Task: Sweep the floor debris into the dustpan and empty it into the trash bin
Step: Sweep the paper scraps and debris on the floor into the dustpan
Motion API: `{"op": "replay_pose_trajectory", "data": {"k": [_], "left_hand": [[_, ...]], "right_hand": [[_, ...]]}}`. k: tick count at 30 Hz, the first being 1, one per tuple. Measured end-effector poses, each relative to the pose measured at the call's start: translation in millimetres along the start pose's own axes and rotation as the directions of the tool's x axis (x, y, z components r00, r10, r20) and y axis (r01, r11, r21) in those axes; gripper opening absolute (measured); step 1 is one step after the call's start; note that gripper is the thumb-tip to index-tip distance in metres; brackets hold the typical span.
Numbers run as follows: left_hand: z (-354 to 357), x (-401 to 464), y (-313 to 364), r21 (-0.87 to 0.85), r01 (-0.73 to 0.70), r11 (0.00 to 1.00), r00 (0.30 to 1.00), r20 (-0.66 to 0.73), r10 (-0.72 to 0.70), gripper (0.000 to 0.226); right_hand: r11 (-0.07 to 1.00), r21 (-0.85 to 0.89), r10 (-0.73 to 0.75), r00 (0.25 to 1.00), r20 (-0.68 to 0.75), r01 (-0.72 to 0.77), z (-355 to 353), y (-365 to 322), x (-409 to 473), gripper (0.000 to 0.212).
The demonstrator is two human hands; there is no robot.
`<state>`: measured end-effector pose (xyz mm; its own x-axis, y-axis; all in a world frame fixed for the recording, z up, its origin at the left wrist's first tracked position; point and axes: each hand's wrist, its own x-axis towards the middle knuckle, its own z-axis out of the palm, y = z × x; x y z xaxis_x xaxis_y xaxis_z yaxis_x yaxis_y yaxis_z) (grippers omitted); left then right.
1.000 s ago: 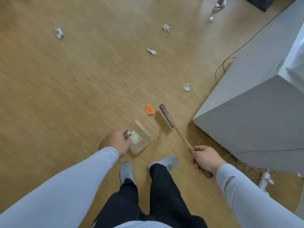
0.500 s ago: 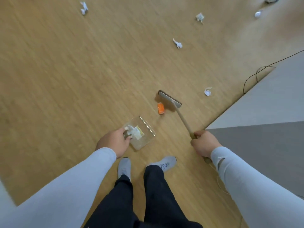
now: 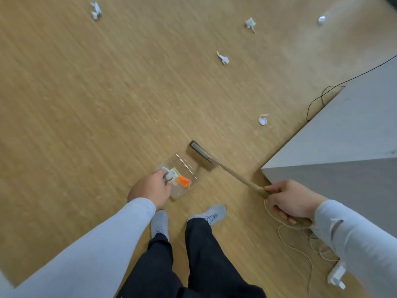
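A clear plastic dustpan (image 3: 182,166) rests on the wood floor just ahead of my feet. My left hand (image 3: 150,189) grips its handle. Inside it lie an orange scrap (image 3: 183,181) and a small white label. My right hand (image 3: 287,201) holds the wooden handle of a small broom (image 3: 227,172); the broom's head (image 3: 202,154) sits at the dustpan's open lip. Farther out lie a white cap (image 3: 263,120) and crumpled paper bits (image 3: 223,58), (image 3: 250,23), (image 3: 95,10). No trash bin is in view.
A grey block-shaped piece of furniture (image 3: 343,136) stands at the right, with a black cable (image 3: 315,100) along its edge. White cords and a plug adapter (image 3: 337,274) lie on the floor under my right arm. Another white bit (image 3: 321,19) lies far right.
The broom head has swept toward me to the dustpan's lip. The orange scrap, on the floor before, now lies inside the dustpan.
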<state>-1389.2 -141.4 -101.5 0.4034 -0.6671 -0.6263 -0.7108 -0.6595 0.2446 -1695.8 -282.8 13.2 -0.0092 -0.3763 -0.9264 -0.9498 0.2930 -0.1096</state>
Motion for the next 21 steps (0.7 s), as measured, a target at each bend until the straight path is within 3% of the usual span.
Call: {"op": "replay_pose_trajectory", "data": {"k": [4, 8, 13, 17, 21], "left_hand": [[1, -4, -1, -0.006, -0.007, 1.000, 1.000, -0.021, 0.006, 0.031], [0, -4, -5, -0.011, -0.006, 1.000, 1.000, -0.018, 0.006, 0.031], [0, -10, -2, -0.009, -0.008, 1.000, 1.000, -0.016, 0.007, 0.036], [-4, -14, -6, -0.020, 0.013, 1.000, 1.000, 0.013, -0.013, 0.036], [-17, -16, 11, -0.015, 0.039, 0.999, 0.999, 0.017, -0.039, 0.029]], "right_hand": [[0.997, -0.074, -0.010, 0.999, -0.033, 0.008, 35, -20, 13, 0.039], [0.982, 0.176, 0.050, 0.993, 0.109, -0.069, 45, -14, 13, 0.039], [0.819, 0.543, 0.091, 0.977, 0.191, -0.182, 22, 32, -2, 0.037], [0.727, 0.663, 0.084, 0.982, 0.172, -0.178, 13, 61, -11, 0.037], [0.697, 0.710, 0.078, 0.995, 0.066, -0.102, -2, 76, -20, 0.034]]}}
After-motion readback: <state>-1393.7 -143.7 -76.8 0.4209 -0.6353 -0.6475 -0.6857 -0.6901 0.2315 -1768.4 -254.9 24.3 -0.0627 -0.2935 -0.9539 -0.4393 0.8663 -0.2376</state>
